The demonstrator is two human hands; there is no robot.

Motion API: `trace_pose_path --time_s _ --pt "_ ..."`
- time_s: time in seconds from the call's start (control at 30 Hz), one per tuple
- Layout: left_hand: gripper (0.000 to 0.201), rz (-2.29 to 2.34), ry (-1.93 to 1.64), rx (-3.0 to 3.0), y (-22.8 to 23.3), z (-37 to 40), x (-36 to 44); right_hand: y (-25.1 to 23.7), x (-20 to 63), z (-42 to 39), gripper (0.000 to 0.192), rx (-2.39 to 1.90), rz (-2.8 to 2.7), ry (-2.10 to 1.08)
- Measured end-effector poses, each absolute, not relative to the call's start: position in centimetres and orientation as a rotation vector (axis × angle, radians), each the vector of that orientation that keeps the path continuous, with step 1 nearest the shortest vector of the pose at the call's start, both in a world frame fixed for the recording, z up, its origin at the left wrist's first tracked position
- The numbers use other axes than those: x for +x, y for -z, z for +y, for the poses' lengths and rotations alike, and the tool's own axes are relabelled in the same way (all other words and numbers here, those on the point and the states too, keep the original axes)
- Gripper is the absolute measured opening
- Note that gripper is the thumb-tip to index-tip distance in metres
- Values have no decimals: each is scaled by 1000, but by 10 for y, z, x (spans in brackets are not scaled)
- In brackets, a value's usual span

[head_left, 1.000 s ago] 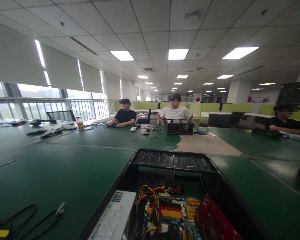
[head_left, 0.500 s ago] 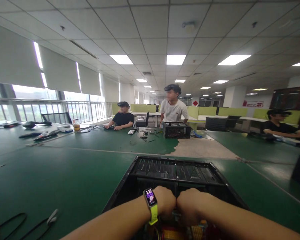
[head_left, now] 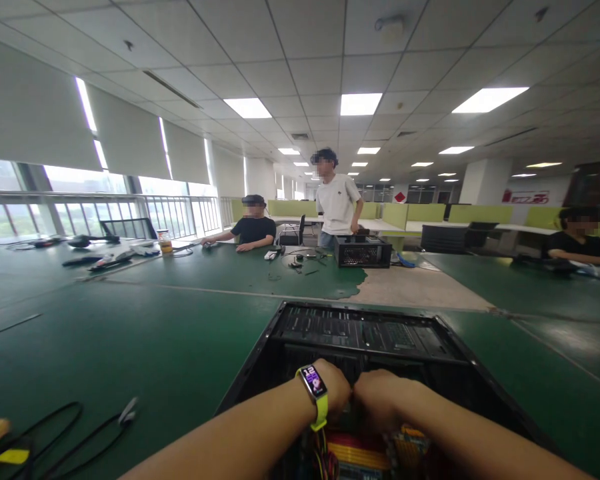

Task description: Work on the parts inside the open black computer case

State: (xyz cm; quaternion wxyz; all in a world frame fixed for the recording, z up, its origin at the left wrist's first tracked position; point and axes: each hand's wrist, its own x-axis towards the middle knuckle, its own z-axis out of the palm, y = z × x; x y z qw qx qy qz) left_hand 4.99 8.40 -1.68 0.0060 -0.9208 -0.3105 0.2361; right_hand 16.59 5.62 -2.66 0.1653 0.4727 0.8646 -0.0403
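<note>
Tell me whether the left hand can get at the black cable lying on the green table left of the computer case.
Probably yes. The left hand is down inside the open computer case, and the black cable lies in the open on the green table, with nothing between.

Both hands are plunged side by side into an open black computer case point(head_left: 365, 330) on the green table point(head_left: 130, 333): the left hand point(head_left: 334, 388), a yellow-strapped smartwatch point(head_left: 315, 387) on its wrist, and the right hand point(head_left: 380, 395), knuckles nearly touching. Fingers are hidden below.
</note>
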Motion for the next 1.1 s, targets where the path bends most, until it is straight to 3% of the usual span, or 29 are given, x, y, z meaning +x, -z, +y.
trace_pose_path --time_s 0.1,1.1 --pt "40 -1011 -933 -2786 7 83 49 22 176 65 27 1348 2442 197" --pt "55 -1014 -1055 -2739 7 79 51 26 166 61 38 1384 2228 271"
